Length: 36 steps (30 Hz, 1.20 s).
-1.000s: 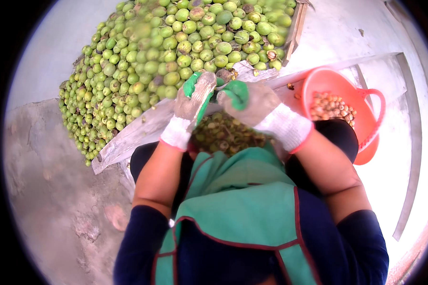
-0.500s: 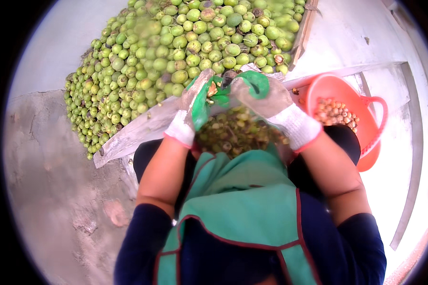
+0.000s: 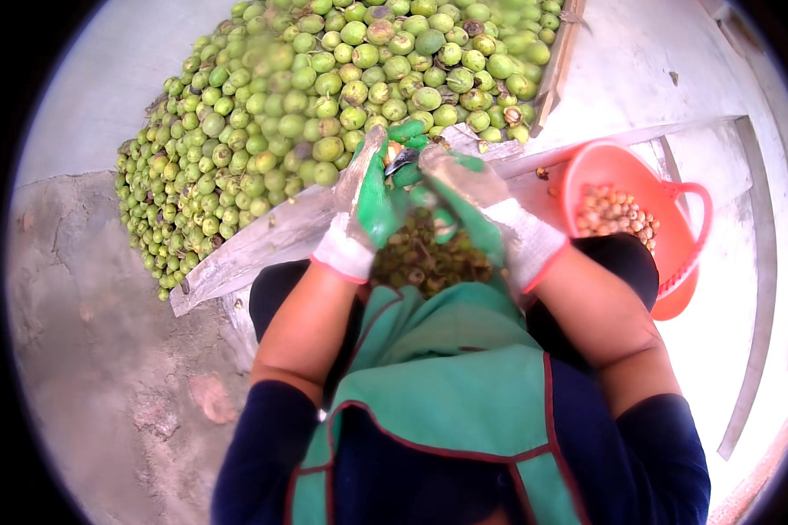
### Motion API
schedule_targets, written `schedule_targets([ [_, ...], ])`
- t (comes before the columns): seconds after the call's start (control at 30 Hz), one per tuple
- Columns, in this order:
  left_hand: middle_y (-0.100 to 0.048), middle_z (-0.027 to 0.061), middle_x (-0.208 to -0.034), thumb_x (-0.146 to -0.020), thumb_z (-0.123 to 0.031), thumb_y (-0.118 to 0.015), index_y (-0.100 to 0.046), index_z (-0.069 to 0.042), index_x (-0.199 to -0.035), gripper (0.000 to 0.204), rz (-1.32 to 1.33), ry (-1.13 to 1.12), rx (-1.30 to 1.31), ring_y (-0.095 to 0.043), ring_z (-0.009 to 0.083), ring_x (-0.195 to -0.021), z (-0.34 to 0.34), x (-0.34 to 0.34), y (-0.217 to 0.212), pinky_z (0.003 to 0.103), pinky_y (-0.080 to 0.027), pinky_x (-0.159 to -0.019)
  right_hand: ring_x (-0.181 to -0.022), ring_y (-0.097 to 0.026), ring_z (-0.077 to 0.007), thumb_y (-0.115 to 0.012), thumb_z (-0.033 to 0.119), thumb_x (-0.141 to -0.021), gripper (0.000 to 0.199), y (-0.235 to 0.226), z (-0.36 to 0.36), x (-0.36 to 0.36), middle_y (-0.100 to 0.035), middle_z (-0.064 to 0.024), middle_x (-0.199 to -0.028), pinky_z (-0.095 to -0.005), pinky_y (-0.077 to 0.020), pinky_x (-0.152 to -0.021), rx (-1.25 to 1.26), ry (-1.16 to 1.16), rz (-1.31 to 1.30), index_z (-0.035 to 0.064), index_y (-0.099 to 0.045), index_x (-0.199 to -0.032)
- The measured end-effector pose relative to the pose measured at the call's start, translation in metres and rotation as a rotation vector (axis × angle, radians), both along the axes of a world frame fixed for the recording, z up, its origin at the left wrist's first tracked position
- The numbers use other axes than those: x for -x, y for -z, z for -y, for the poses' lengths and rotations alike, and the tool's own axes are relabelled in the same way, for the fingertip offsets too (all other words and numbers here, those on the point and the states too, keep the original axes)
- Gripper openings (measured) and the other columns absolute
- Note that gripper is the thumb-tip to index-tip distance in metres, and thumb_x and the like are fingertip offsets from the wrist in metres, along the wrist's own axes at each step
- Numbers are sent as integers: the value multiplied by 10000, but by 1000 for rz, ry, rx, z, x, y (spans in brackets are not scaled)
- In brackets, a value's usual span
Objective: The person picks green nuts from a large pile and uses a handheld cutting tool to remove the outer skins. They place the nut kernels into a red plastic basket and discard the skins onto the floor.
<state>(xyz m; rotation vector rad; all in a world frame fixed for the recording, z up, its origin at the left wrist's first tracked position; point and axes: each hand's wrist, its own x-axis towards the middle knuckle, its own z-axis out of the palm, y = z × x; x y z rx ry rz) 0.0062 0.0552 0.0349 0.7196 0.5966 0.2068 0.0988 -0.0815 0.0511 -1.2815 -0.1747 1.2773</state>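
Observation:
Both my hands wear white gloves with green coated palms, and they meet in front of my lap. My left hand (image 3: 365, 188) is closed around a small fruit (image 3: 392, 150), of which a pale orange-yellow part shows. Against the fruit lies a small knife (image 3: 402, 161) with a dark, shiny blade. My right hand (image 3: 468, 188) is closed on it, the handle hidden in the glove. Below the hands, a mass of green-brown husk pieces (image 3: 429, 254) sits between my knees, partly covered by the right glove.
Ahead rises a large heap of round green fruits (image 3: 350, 79), bordered by a wooden board (image 3: 254, 236) on the near side and another plank (image 3: 556, 66) at right. A red-orange basket (image 3: 600, 162) holding small tan nuts (image 3: 617, 214) stands by my right knee.
My right hand has turned and drawn slightly left and down, closer to the left. The dark blade now shows plainly against the fruit. My left hand has shifted little.

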Motion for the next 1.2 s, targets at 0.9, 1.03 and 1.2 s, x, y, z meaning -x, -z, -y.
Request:
schedule_targets([
  [0.9,-689,43,-876,-993,-346,-610,-674,-12,-1106,359,-152,126,-555,-668,170,-729,-16,15,-17,306,-551,-607,-751,-679,-370,-633,434,-896,396,-22,19,9,-626,-191,-937,-483,-536,-586,109,-225,1692,93,-619,-1096],
  [1.03,-686,60,-880,-905,-228,-689,-612,-25,-1245,404,-79,202,-1333,-674,191,-730,-36,30,11,328,-548,-632,-761,-680,-383,-626,430,-902,369,-19,15,7,-641,-204,-926,-493,-538,-611,127,-277,1613,83,-649,-1024],
  [1.2,-680,73,-914,-938,-236,-673,-534,-23,-1362,495,-195,281,-642,-700,214,-802,-12,17,-17,358,-561,-688,-784,-665,-402,-613,463,-915,406,-25,28,-28,-678,-184,-805,-486,-546,-732,38,21,1241,63,-679,-894],
])
